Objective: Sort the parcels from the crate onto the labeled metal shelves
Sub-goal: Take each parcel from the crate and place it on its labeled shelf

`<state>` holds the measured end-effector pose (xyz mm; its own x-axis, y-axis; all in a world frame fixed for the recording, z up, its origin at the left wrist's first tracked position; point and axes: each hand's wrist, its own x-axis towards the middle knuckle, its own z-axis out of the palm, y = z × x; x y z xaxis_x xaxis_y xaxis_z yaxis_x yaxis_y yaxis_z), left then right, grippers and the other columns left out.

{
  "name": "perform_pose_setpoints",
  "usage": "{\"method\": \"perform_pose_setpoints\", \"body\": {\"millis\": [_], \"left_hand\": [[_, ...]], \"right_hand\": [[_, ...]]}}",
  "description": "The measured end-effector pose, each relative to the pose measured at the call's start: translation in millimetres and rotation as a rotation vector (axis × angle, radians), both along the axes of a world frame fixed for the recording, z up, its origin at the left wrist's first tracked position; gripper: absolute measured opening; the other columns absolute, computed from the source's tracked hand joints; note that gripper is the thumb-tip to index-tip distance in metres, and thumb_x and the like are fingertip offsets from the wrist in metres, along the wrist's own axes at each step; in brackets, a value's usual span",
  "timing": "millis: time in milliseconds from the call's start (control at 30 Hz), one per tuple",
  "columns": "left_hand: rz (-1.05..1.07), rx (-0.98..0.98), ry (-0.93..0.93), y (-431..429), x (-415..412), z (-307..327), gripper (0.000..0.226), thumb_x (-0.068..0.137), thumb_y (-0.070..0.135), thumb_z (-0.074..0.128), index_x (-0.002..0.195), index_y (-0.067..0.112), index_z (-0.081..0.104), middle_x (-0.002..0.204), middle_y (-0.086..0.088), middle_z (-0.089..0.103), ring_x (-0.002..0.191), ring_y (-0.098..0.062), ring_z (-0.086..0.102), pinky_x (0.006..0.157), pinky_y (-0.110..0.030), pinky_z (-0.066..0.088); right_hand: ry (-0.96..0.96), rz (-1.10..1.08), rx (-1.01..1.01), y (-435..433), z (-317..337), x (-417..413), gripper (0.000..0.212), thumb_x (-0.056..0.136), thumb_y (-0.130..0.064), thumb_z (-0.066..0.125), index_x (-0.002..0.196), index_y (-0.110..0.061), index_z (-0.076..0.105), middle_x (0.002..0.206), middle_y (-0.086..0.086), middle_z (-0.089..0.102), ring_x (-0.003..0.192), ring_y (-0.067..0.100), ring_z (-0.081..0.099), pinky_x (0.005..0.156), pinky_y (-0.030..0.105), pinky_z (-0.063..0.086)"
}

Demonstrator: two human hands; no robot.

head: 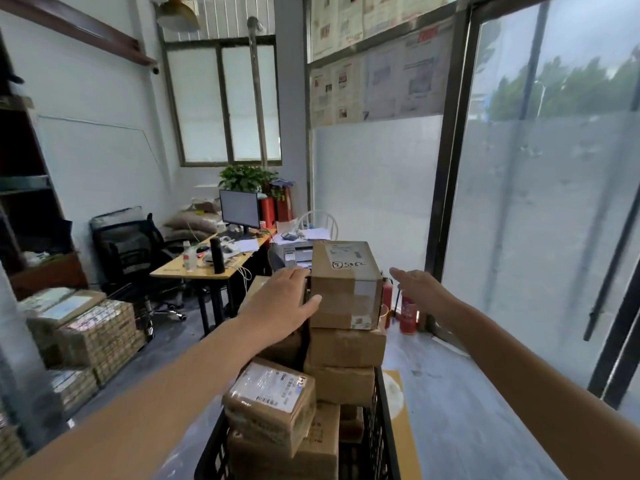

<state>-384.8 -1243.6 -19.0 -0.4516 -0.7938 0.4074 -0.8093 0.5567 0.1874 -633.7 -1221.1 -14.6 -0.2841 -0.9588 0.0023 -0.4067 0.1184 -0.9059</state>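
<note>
I see left hand (284,303) flat, fingers straight, against the left side of the top brown cardboard box (346,289), centre frame. Right hand (420,285) open, just right of it, not touching. Box tops the parcel stack (346,348) in the black plastic crate (381,431), bottom centre.

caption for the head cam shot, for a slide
Two open hands reach for the top parcel stacked in a black crate: left hand touching its side, right hand just clear.

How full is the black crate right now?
Overfull: cardboard parcels are stacked well above the rim of the black crate, with the top parcel standing highest.
</note>
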Motion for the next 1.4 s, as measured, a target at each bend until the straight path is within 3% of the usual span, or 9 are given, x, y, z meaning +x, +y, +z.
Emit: {"method": "perform_pose_setpoints", "body": {"millis": [133,300,433,600,700,867,1000,1167,1400], "left_hand": [[0.056,0.019,0.025,-33,-12,9,0.061,0.097,0.046,0.043,0.147,0.013,0.029,0.151,0.001,0.032,0.14,-0.012,0.027,0.114,-0.029,0.026],[0.11,0.059,0.004,-68,-18,1,0.06,0.098,0.049,0.038,0.148,0.016,0.028,0.152,0.002,0.031,0.141,-0.011,0.026,0.115,-0.031,0.026],[0.101,0.119,0.047,-79,-16,-11,0.06,0.098,0.054,0.03,0.147,0.018,0.032,0.149,0.005,0.036,0.137,-0.008,0.03,0.113,-0.032,0.029],[0.037,0.203,0.121,-83,-14,-20,0.059,0.098,0.055,0.026,0.143,0.02,0.039,0.14,0.008,0.044,0.128,-0.005,0.037,0.102,-0.026,0.034],[0.015,0.206,0.193,-79,-17,-26,0.055,0.099,0.052,0.029,0.142,0.02,0.041,0.137,0.008,0.046,0.115,-0.001,0.039,0.089,-0.019,0.032],[-0.032,0.168,0.279,-66,-9,-31,0.051,0.097,0.049,0.039,0.14,0.021,0.038,0.137,0.009,0.045,0.12,-0.003,0.043,0.094,-0.02,0.036],[-0.086,0.133,0.361,-55,7,-18,0.051,0.095,0.05,0.043,0.14,0.025,0.037,0.134,0.014,0.044,0.119,0.0,0.043,0.097,-0.023,0.038],[-0.121,0.05,0.44,-36,38,1,0.046,0.096,0.045,0.048,0.139,0.034,0.036,0.13,0.025,0.043,0.119,0.012,0.039,0.095,-0.015,0.035],[0.133,-0.002,0.45,-18,117,15,0.056,0.089,0.056,0.048,0.141,0.038,0.037,0.144,0.018,0.037,0.132,0.0,0.034,0.109,-0.032,0.033]], "right_hand": [[-0.089,0.032,0.116,-55,-5,-9,0.045,0.093,-0.051,0.052,0.089,-0.008,0.063,0.087,0.013,0.058,0.086,0.026,0.057,0.082,0.038,0.05],[-0.294,0.132,0.209,-98,-24,-12,0.067,0.078,-0.066,0.062,0.118,-0.013,0.059,0.1,0.005,0.066,0.089,0.022,0.061,0.078,0.037,0.055],[-0.442,0.323,0.297,-100,-37,-22,0.067,0.074,-0.062,0.071,0.121,-0.015,0.065,0.08,0.006,0.069,0.06,0.015,0.065,0.056,0.029,0.053],[-0.441,0.423,0.282,-93,-42,-25,0.062,0.075,-0.055,0.073,0.126,-0.023,0.061,0.112,0.008,0.074,0.111,0.025,0.067,0.099,0.042,0.053],[-0.484,0.484,0.242,-86,-50,-23,0.065,0.083,-0.047,0.071,0.141,-0.036,0.045,0.123,0.003,0.069,0.114,0.025,0.065,0.096,0.041,0.054],[-0.544,0.477,0.044,-73,-58,-9,0.105,0.078,-0.034,0.082,0.141,-0.069,0.005,0.134,-0.006,0.059,0.119,0.027,0.06,0.096,0.054,0.051],[-0.545,0.375,-0.057,-69,-50,5,0.139,0.051,-0.047,0.094,0.147,-0.058,-0.005,0.132,-0.003,0.058,0.128,0.03,0.051,0.112,0.064,0.029],[-0.62,0.547,-0.074,-63,-32,30,0.092,0.07,-0.032,0.085,0.146,-0.033,0.034,0.127,0.004,0.066,0.116,0.028,0.064,0.096,0.054,0.052],[-0.514,0.665,-0.113,-82,-28,84,0.102,0.061,-0.022,0.087,0.146,-0.037,0.033,0.12,0.0,0.071,0.106,0.022,0.069,0.093,0.043,0.053]]}}
